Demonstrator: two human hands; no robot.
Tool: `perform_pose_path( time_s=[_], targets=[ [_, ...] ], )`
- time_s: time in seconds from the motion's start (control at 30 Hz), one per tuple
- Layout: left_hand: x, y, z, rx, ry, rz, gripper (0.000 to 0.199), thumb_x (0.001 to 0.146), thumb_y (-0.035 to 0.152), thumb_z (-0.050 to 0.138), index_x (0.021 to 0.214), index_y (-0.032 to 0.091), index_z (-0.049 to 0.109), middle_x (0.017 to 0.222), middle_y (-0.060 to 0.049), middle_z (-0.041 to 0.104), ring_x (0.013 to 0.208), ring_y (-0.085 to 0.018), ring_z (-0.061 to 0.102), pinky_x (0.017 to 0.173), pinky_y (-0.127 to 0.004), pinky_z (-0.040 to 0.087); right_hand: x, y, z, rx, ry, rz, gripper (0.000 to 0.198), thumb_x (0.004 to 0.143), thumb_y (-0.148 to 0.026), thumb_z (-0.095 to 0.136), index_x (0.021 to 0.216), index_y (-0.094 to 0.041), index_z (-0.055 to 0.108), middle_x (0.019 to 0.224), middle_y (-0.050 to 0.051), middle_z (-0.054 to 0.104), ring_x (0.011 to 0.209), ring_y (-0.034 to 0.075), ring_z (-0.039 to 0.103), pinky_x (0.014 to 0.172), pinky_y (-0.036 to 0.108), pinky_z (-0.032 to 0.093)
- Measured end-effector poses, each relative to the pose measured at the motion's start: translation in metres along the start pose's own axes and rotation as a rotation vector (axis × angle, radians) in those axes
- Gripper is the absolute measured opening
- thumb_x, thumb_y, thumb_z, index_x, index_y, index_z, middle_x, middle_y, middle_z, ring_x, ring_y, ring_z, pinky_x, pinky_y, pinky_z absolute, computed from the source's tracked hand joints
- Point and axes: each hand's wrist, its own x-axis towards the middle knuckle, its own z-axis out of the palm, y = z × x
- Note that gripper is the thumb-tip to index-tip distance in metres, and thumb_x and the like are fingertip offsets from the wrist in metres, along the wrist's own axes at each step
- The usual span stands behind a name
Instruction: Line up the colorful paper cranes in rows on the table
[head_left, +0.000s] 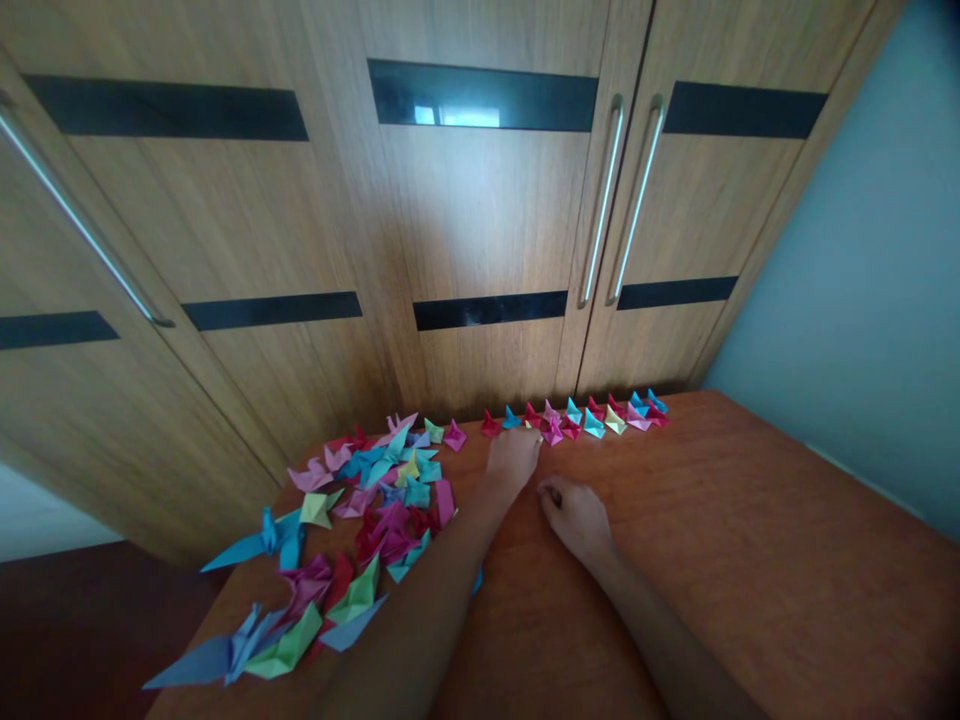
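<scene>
My left hand (515, 456) reaches to the row of small folded paper boats along the table's back edge. Its fingers are closed and partly hidden, at a pale yellow paper boat (531, 425) that shows just beyond them. A magenta paper boat (552, 432) stands right beside this hand, and a blue paper boat (511, 417) is behind it. My right hand (576, 515) rests on the table nearer to me, fingers curled in, with nothing seen in it. The row runs on to the right, two deep, ending at a red paper boat (657, 414).
A loose heap of colourful folded paper covers the table's left side, with a blue paper crane (270, 540) and a lavender paper crane (232, 648) at its edge. The brown table (750, 560) meets a wooden wardrobe (480, 220) behind and a wall (862, 350) at right.
</scene>
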Motion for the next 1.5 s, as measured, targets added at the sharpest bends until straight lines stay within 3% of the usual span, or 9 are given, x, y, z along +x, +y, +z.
perform_pose_path(
  time_s=[0.6, 0.93, 1.13, 1.3, 1.5],
  targets=[
    [0.006, 0.003, 0.002, 0.058, -0.045, -0.060, 0.029, 0.094, 0.024, 0.037, 0.103, 0.020, 0.065, 0.102, -0.011, 0.068, 0.095, -0.023, 0.064, 0.080, -0.033, 0.049, 0.000, -0.001, -0.002, 0.013, -0.004, -0.005, 0.019, 0.084, -0.023, 0.048, 0.088, -0.027, 0.066, 0.081, -0.001, 0.069, 0.072, 0.014, 0.060, 0.059, 0.023, 0.033],
    [-0.016, 0.001, -0.011, 0.038, -0.030, -0.014, 0.023, 0.091, 0.028, 0.046, 0.106, 0.023, 0.063, 0.104, -0.009, 0.067, 0.097, -0.023, 0.063, 0.081, -0.033, 0.048, 0.001, 0.001, 0.001, -0.007, -0.014, 0.003, 0.018, 0.085, -0.025, 0.049, 0.088, -0.027, 0.067, 0.080, 0.000, 0.069, 0.073, 0.015, 0.061, 0.058, 0.023, 0.033],
    [-0.066, -0.025, -0.039, 0.045, -0.010, 0.016, 0.025, 0.085, 0.035, 0.056, 0.107, 0.025, 0.063, 0.109, -0.007, 0.067, 0.099, -0.024, 0.062, 0.085, -0.034, 0.046, -0.001, 0.003, 0.002, 0.018, -0.003, -0.020, 0.019, 0.085, -0.025, 0.048, 0.087, -0.026, 0.066, 0.078, -0.001, 0.068, 0.069, 0.014, 0.060, 0.058, 0.022, 0.033],
    [-0.106, -0.063, -0.067, 0.092, 0.036, -0.069, 0.024, 0.085, 0.029, 0.055, 0.107, 0.024, 0.062, 0.105, -0.007, 0.067, 0.098, -0.024, 0.062, 0.083, -0.033, 0.045, -0.003, 0.002, 0.002, 0.014, -0.004, -0.030, 0.019, 0.085, -0.026, 0.047, 0.086, -0.027, 0.066, 0.079, -0.001, 0.068, 0.068, 0.014, 0.060, 0.057, 0.022, 0.032],
    [-0.102, -0.088, -0.069, 0.152, 0.051, -0.183, 0.024, 0.086, 0.030, 0.052, 0.107, 0.024, 0.061, 0.107, -0.008, 0.067, 0.102, -0.023, 0.061, 0.085, -0.031, 0.044, -0.004, 0.002, 0.002, 0.014, -0.006, -0.035, 0.019, 0.086, -0.027, 0.047, 0.087, -0.026, 0.066, 0.080, -0.001, 0.069, 0.070, 0.015, 0.061, 0.058, 0.022, 0.034]
  ],
)
